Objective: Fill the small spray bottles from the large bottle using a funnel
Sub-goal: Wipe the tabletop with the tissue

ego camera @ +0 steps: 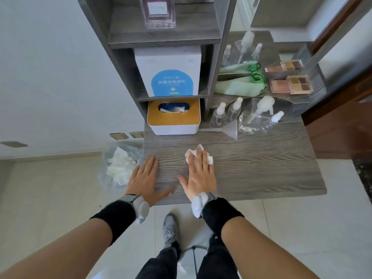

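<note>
Both hands lie flat with straight fingers on the desk [271, 162]. The left hand [144, 179], at 8 o'clock, holds nothing. The right hand [199, 176], near the centre, presses a crumpled white tissue [190, 155] under its fingers.

At 12 o'clock a white tissue box [174, 117] with an orange top has a sheet poking from its slot. At 1 o'clock the clear funnel [231, 128] lies on its side. Just behind it stand two small spray bottles [218, 114], clear with white caps. Whether they hold liquid cannot be told. Beside them, at 2 o'clock, is the large bottle [259, 111], a clear pouch with a pump, and a third sprayer lies against it.

Off the desk at 9 o'clock, a clear bag [120, 164] holds crumpled white tissues.
</note>
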Action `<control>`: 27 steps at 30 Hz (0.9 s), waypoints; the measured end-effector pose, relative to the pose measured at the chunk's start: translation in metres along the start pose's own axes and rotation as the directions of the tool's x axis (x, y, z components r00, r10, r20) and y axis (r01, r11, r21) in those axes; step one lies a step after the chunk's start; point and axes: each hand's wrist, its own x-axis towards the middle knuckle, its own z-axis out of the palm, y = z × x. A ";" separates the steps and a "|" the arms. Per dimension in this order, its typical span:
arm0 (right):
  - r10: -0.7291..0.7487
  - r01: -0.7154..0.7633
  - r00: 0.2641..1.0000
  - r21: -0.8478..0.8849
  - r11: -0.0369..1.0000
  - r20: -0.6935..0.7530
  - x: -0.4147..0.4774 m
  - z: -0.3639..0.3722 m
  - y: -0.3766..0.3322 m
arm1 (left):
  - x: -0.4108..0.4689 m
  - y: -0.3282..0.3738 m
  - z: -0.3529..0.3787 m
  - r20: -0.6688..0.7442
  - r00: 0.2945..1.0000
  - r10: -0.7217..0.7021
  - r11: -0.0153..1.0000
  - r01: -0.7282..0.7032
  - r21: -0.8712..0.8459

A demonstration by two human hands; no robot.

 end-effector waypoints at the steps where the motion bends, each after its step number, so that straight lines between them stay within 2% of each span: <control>1: -0.032 0.032 0.999 -0.010 0.999 -0.003 -0.006 0.005 -0.009 | -0.001 -0.002 -0.001 0.009 1.000 0.016 1.000 -0.016 0.001; 5: -0.200 0.204 0.979 -0.096 0.974 0.046 -0.028 0.020 -0.012 | -0.002 -0.009 0.002 -0.004 1.000 -0.009 1.000 0.009 0.007; 7: -0.206 0.215 0.976 -0.152 0.965 0.070 -0.035 0.020 0.009 | -0.005 -0.013 0.005 0.002 1.000 -0.031 1.000 0.031 0.003; 12: 0.061 -0.058 0.998 -0.155 0.986 0.017 -0.039 0.004 0.053 | -0.010 -0.021 0.009 0.013 1.000 0.016 0.999 -0.015 -0.038; 15: 0.201 -0.200 0.980 -0.089 0.976 0.005 -0.023 -0.007 0.039 | -0.014 -0.028 0.009 0.031 0.999 0.037 0.999 -0.036 -0.038; 17: 0.220 -0.219 0.975 -0.060 0.974 0.019 -0.011 -0.007 0.018 | -0.018 -0.030 0.008 0.024 0.999 0.023 0.999 -0.022 -0.050; 21: -0.030 0.030 0.999 -0.048 0.998 0.020 -0.018 0.011 -0.036 | -0.028 -0.033 0.013 0.045 0.999 -0.020 0.996 0.024 -0.090; 24: -0.265 0.275 0.958 -0.093 0.957 0.106 -0.045 0.033 -0.067 | -0.033 -0.044 0.017 0.068 0.997 0.037 0.991 -0.028 -0.128; 27: -0.375 0.392 0.918 -0.148 0.908 0.131 -0.055 0.035 -0.064 | -0.037 -0.054 0.019 0.076 0.992 0.096 0.991 -0.089 -0.097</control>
